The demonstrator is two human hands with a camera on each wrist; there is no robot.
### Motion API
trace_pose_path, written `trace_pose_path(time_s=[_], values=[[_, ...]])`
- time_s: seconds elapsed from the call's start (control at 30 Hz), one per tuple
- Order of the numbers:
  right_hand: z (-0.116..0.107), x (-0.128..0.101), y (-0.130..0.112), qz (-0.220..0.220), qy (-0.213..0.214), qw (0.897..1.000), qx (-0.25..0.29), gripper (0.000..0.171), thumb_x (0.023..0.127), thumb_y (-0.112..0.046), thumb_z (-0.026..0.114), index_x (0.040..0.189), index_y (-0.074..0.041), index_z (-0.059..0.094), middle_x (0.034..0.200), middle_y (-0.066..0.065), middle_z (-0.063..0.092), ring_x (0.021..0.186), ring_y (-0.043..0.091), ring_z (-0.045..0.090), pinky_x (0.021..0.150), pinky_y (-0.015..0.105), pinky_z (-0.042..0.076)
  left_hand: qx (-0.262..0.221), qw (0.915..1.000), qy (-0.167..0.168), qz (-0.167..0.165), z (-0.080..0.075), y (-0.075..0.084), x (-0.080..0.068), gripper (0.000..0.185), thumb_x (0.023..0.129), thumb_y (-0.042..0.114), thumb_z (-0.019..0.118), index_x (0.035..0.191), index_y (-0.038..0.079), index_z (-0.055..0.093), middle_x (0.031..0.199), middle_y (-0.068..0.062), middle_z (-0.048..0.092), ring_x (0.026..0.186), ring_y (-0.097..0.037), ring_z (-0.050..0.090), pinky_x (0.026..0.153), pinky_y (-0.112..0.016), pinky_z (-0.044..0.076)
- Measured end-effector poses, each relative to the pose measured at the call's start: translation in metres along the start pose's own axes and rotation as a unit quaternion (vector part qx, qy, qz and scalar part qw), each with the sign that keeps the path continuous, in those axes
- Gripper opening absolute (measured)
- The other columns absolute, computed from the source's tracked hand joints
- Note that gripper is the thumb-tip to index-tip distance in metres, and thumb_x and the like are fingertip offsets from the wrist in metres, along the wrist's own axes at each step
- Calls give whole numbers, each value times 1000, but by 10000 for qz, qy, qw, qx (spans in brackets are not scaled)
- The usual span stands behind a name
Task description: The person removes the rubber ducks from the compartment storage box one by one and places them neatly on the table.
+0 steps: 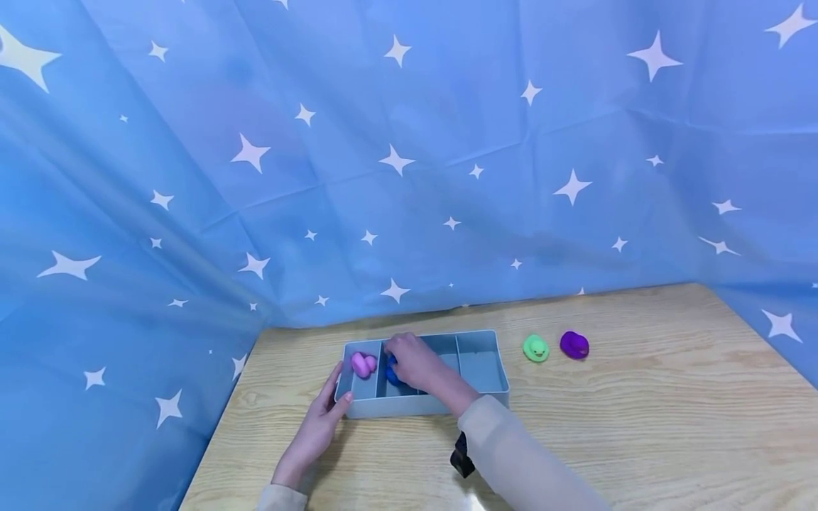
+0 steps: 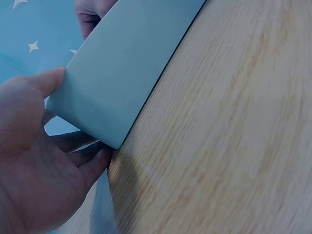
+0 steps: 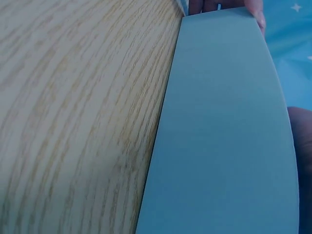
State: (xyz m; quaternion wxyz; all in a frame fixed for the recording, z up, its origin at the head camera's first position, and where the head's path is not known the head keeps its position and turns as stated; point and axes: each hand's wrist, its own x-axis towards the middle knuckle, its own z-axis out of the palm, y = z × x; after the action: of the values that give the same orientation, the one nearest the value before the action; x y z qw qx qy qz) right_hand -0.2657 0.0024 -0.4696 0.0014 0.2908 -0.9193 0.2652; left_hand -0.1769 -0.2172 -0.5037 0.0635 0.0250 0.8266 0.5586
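So we've got a blue cloth (image 1: 447, 191) hung behind and beside a wooden table (image 1: 652, 404). A green toy (image 1: 535, 348) and a purple toy (image 1: 574, 345) sit near each other, just right of the gray tray (image 1: 409, 407). The tray's long wall blocks both wrist views of its insides, and the right hand (image 1: 415, 363) and forearm cover part of its middle. That hand's fingers curl down over the blue toy (image 1: 394, 374) in the second compartment from the left; we can't tell how tightly. The left hand (image 1: 322, 417) grips the tray's left end, thumb at the corner, beside the pink toy (image 1: 363, 365) in the leftmost compartment. For markings, we spot a tiny face on the green toy and white stars on the cloth.
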Motion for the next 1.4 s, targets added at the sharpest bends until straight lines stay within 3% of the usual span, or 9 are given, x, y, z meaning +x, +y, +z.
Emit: trace_pose_path(time_s=[0.3,0.6,0.73,1.1,1.4], values=[[-1,-5,0,-191,-352,9985,-371,26,90,2,72,115,-3,77,115,9,71,116,27,61,101,40,54,2,10000,-11,-20,0,-1,1,66,109,24,51,166,16,18,168,-26,9,152,-45,12,122,-55,18],[-5,-7,-4,-456,-664,9918,-990,22,90,2,73,108,-9,79,106,2,72,99,17,65,91,31,58,-7,10000,9,-23,3,-1,2,66,109,24,51,166,17,18,168,-25,9,152,-45,12,122,-55,17],[-7,-7,-6,-366,-822,9885,-1214,25,90,1,74,111,-11,79,107,1,72,101,16,65,94,30,57,-7,10000,-9,-7,3,0,3,67,109,25,52,166,17,18,168,-25,9,152,-45,12,122,-55,18],[-10,-11,-6,-653,-851,9909,-814,24,93,1,71,113,-11,78,109,0,74,100,15,66,95,30,57,9,9999,-5,-151,0,-3,1,67,109,27,52,166,19,18,168,-25,9,152,-46,12,121,-56,19],[-17,-18,-4,-595,-788,9940,-470,25,99,-14,70,123,-8,74,123,5,69,119,22,60,106,37,50,14,9999,-4,-172,1,-3,3,67,109,27,52,166,19,18,169,-25,8,152,-46,12,122,-56,18]])
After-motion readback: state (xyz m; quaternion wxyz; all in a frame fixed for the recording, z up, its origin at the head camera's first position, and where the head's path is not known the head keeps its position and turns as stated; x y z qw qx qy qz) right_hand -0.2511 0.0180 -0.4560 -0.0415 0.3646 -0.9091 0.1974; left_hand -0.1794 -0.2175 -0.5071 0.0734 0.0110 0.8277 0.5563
